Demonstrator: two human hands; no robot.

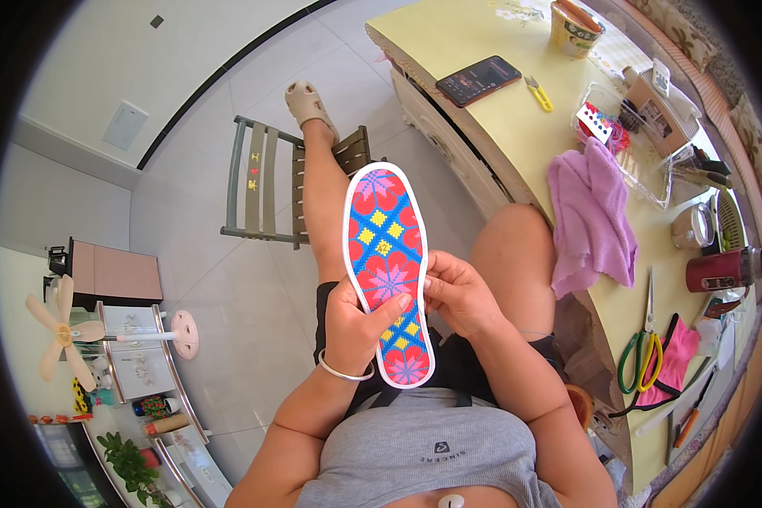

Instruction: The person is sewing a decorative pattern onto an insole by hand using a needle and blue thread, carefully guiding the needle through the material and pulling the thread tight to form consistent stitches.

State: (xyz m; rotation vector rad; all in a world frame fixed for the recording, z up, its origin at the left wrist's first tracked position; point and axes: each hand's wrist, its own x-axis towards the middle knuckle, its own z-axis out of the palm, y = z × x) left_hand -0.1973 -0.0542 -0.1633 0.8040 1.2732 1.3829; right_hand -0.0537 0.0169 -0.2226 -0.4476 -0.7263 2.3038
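Observation:
An embroidered insole (389, 224) with a white rim lies across my lap area, held up lengthwise. Red and pink flowers, blue bands and yellow diamonds cover its face. My left hand (356, 330) is closed on the insole's left side, thumb pressed flat over the pattern and fingers hidden beneath. At the right edge of the insole, my right hand (457, 292) is closed in a pinch. Whatever is between its thumb and fingers is too small or hidden to tell.
On the yellow-topped table to my right are a phone (479, 80), yellow thread snips (538, 94), a purple towel (593, 216), a wire basket (649, 179) and scissors (643, 347). A folding chair (267, 182) stands ahead under my outstretched leg. A fan (63, 332) is at left.

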